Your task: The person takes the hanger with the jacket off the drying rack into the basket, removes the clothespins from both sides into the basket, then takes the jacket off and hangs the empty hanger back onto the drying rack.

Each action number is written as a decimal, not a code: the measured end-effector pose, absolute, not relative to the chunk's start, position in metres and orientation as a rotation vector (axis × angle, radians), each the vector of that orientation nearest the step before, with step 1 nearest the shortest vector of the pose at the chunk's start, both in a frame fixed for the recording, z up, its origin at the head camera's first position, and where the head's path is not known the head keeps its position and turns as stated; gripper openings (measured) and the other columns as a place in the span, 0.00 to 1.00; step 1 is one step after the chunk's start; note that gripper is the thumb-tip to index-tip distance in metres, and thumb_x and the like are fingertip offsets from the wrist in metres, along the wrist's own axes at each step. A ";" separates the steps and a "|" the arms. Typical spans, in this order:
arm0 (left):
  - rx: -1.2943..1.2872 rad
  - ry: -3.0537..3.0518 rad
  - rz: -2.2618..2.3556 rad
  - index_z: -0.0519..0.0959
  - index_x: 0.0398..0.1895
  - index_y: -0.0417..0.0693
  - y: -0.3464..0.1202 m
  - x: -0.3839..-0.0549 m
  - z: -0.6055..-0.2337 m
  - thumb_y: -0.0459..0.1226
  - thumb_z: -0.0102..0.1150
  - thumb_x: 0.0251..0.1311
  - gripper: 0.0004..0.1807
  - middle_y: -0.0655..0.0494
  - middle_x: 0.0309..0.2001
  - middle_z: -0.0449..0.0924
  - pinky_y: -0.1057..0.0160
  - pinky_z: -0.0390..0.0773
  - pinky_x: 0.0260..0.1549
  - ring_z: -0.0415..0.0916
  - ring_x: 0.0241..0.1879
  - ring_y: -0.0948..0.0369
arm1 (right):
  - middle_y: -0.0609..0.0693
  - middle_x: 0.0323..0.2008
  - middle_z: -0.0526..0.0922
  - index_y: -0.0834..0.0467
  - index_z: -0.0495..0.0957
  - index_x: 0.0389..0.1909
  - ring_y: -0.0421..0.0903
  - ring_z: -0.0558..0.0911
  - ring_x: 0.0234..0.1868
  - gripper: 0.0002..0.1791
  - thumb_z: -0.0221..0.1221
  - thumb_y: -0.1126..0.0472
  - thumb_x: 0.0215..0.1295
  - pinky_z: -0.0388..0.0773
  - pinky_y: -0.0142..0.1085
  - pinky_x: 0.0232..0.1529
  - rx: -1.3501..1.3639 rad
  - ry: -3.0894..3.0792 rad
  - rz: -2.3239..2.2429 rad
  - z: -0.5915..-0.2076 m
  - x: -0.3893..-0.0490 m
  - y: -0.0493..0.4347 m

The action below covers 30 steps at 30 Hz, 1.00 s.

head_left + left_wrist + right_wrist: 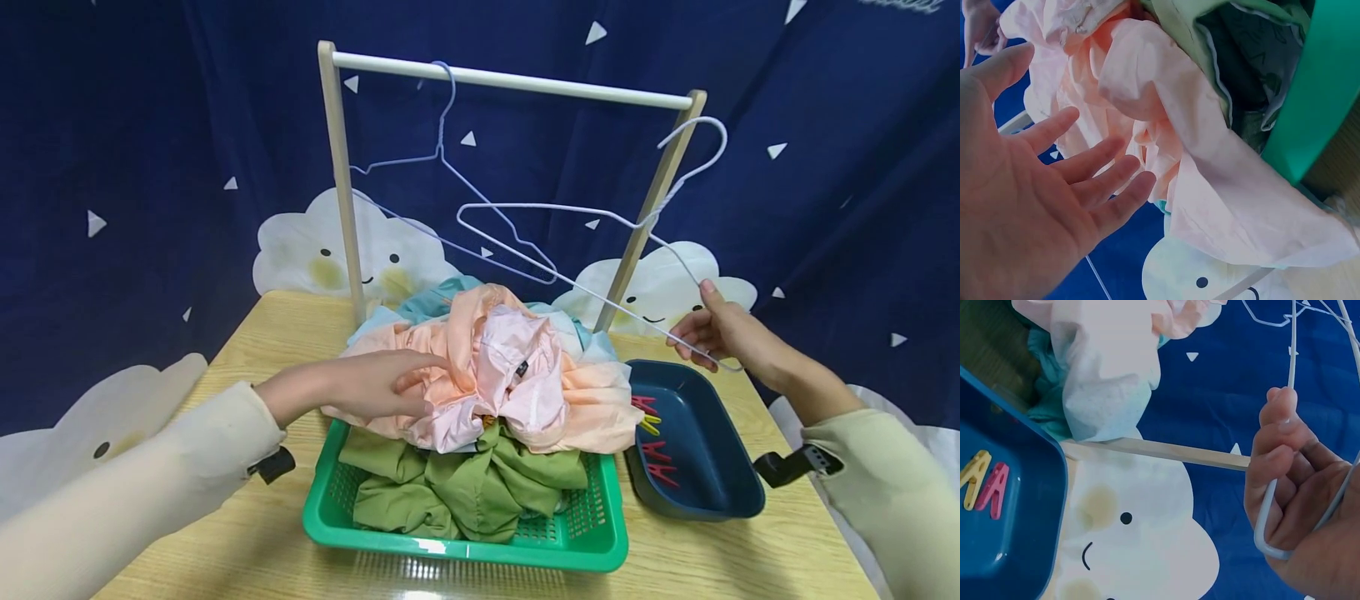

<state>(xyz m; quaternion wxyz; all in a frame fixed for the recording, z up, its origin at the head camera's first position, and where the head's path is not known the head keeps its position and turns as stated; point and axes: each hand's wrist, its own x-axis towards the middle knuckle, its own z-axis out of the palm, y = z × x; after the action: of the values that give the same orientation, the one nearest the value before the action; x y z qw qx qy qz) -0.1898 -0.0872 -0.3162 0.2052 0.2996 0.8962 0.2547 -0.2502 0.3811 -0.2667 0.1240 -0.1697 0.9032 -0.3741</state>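
My right hand (738,337) holds a white wire hanger (660,212) by one lower corner, hook upward, to the right of the clothes. In the right wrist view the fingers (1279,434) curl round the wire near its bend. A pale pink and peach garment (592,396) lies bunched on top of a pile of clothes. Over its left side is my left hand (375,385); the left wrist view shows its fingers (1100,159) spread and loosely bent, holding nothing. Green clothing (472,492) lies beneath, in a green basket (465,550).
Behind the pile stands a wooden-legged rack with a white rail (517,81), where a bluish hanger (440,150) hangs. A dark blue tray (705,450) with red and yellow clothespins (660,475) sits to the basket's right. Light blue and teal clothes (431,302) lie behind the peach garment.
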 end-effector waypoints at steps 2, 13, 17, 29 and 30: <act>0.843 2.526 0.700 0.63 0.76 0.58 -0.090 -0.190 -0.316 0.46 0.56 0.69 0.33 0.52 0.46 0.78 0.51 0.74 0.52 0.76 0.42 0.57 | 0.50 0.26 0.81 0.65 0.80 0.42 0.47 0.77 0.22 0.51 0.13 0.34 0.77 0.77 0.41 0.26 -0.501 2.633 -1.104 -0.264 -0.252 0.383; 0.900 2.670 0.698 0.63 0.76 0.47 -0.096 -0.195 -0.318 0.46 0.57 0.71 0.33 0.45 0.75 0.65 0.40 0.62 0.72 0.60 0.76 0.43 | 0.46 0.27 0.83 0.61 0.82 0.42 0.46 0.78 0.23 0.51 0.14 0.32 0.75 0.77 0.38 0.27 -0.490 2.621 -1.187 -0.258 -0.261 0.396; 0.897 2.759 0.707 0.67 0.73 0.45 -0.097 -0.198 -0.319 0.43 0.57 0.69 0.31 0.44 0.72 0.69 0.40 0.62 0.71 0.61 0.74 0.40 | 0.46 0.28 0.84 0.60 0.82 0.43 0.45 0.79 0.24 0.51 0.14 0.31 0.75 0.78 0.38 0.27 -0.454 2.632 -1.182 -0.256 -0.266 0.397; 0.838 2.910 0.776 0.72 0.68 0.44 -0.101 -0.208 -0.319 0.44 0.59 0.68 0.28 0.41 0.65 0.76 0.40 0.73 0.62 0.74 0.65 0.43 | 0.42 0.29 0.86 0.67 0.78 0.50 0.44 0.79 0.24 0.54 0.15 0.29 0.73 0.77 0.38 0.28 -0.409 2.651 -1.163 -0.249 -0.279 0.393; 0.831 2.913 0.775 0.71 0.68 0.44 -0.102 -0.209 -0.319 0.44 0.59 0.69 0.28 0.41 0.65 0.76 0.40 0.73 0.62 0.74 0.65 0.43 | 0.42 0.29 0.86 0.69 0.78 0.51 0.44 0.79 0.24 0.55 0.15 0.28 0.73 0.77 0.38 0.29 -0.403 2.658 -1.154 -0.249 -0.279 0.392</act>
<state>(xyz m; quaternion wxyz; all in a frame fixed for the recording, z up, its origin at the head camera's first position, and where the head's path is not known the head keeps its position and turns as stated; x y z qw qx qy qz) -0.2086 -0.1018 -0.3193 0.0073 0.2658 0.9316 0.2479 -0.2793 0.3923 -0.2488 0.1078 -0.1369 0.9032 -0.3922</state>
